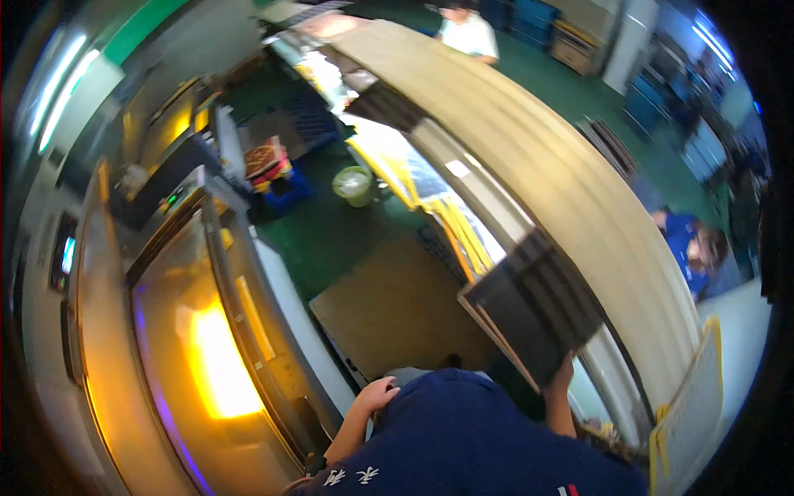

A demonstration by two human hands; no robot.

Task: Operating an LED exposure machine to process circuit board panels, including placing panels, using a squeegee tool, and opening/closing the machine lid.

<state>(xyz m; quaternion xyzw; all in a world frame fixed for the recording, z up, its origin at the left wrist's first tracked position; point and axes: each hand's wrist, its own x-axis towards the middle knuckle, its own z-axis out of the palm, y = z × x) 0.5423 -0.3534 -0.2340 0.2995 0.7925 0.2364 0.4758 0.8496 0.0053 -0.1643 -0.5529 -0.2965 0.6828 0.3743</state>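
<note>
A dark rectangular panel (536, 310), with a thin lighter layer along its left edge, lies slanted at the side of the long pale conveyor. My right hand (561, 379) grips the panel's near corner, and part of the fingers is hidden by it. My left hand (377, 396) is beside the grey cloth at my waist. Its fingers are loosely bent and slightly apart, with nothing seen in them. On my left stands a machine with a glowing yellow window (217, 360).
The conveyor (571, 157) curves along the right side. Yellow-edged sheets (451, 223) lie beside it. A brown board (397, 306) is on the floor ahead, with a pale green bucket (353, 186) beyond. One person (468, 35) is across the conveyor, another (693, 252) at right.
</note>
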